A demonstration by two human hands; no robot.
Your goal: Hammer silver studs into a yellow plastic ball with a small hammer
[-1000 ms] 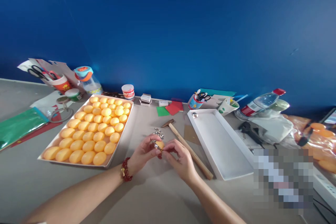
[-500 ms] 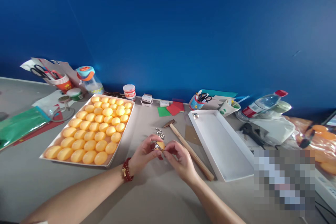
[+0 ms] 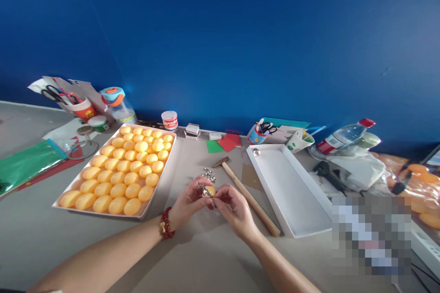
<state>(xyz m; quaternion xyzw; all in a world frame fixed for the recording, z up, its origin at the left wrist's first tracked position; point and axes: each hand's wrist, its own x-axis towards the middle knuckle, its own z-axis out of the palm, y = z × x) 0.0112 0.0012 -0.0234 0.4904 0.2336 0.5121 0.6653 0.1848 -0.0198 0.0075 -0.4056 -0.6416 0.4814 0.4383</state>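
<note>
Left of the hammer [image 3: 251,199], the left hand [image 3: 187,200] is holding silver pieces [image 3: 206,192] and an orange ball [image 3: 211,189], fingers curled nearly closed; the right hand [image 3: 236,208] is sitting at the ball, fingertips bunched, hold unclear. Risk: pieces slipping hammerward, should left-hand pressure be slackening.

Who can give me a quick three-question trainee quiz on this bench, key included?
1. True or false: the hammer lies inside the white tray.
2. Which wrist wears the red bracelet? A) left B) right C) both
3. Fill in: along with a small yellow object, the left hand holds shiny ___-coloured pieces.

Key: 1. False, it lies on the table beside the tray. 2. A. 3. Silver.
</note>
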